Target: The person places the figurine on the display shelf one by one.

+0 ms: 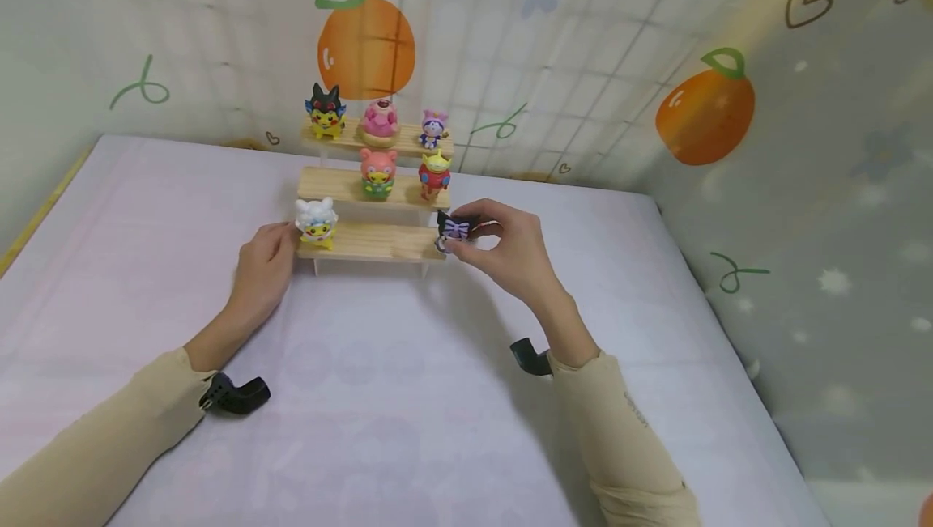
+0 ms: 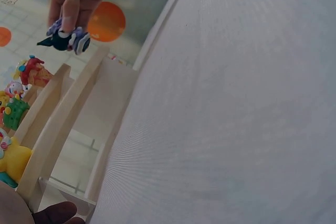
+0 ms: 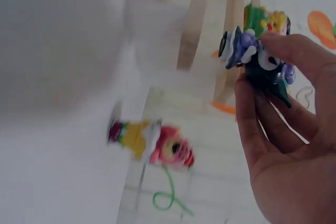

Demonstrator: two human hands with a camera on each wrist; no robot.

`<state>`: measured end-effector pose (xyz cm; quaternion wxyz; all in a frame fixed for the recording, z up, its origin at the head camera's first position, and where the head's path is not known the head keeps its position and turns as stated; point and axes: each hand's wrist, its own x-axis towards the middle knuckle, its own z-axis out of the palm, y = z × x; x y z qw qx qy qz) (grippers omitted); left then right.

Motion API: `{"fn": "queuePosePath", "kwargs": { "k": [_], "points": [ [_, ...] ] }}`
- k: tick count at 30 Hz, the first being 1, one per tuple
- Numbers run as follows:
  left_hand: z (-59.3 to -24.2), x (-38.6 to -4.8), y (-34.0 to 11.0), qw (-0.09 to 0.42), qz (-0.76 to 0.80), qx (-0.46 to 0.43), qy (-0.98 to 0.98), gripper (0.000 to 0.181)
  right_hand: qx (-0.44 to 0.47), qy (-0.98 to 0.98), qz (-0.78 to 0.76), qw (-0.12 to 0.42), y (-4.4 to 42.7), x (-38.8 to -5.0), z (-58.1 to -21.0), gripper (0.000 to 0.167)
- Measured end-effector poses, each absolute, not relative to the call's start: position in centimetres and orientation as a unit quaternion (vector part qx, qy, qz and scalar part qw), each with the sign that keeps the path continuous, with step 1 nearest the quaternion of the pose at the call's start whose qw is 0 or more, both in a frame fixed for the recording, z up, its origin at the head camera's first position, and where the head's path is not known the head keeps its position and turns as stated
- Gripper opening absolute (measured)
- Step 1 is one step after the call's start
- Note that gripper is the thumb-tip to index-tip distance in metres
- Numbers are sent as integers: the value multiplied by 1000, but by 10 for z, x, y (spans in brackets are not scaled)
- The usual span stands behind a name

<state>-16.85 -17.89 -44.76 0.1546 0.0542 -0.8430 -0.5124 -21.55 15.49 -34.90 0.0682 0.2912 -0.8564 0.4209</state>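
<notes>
A three-tier wooden display stand (image 1: 379,242) holds several small figurines. My right hand (image 1: 513,248) pinches a black and purple figurine (image 1: 455,227) between thumb and fingers at the right end of the lowest tier. In the right wrist view this figurine (image 3: 257,59) has a dark pointed hood; in the left wrist view it hangs above the board's end. My left hand (image 1: 266,264) grips the left end of the lowest tier, beside a white-hooded yellow figurine (image 1: 317,223). Its fingers (image 2: 55,213) show below the board near the stand's leg.
The middle tier bears a pink-hooded figurine (image 1: 378,175) and a red and green alien figurine (image 1: 435,176). Up top stand a black-hooded figurine (image 1: 325,112), a pink one (image 1: 380,122) and a purple one (image 1: 433,129). Another pink and yellow figurine (image 3: 152,142) stands beside the stand.
</notes>
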Motion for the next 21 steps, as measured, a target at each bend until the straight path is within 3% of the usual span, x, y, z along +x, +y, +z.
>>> {"fn": "queuePosePath", "kwargs": {
  "k": [21],
  "points": [
    [-446,-168,-177,157,-515,54,-841,45,300,-844,444,32,76,-206,-348,33]
  ]
}}
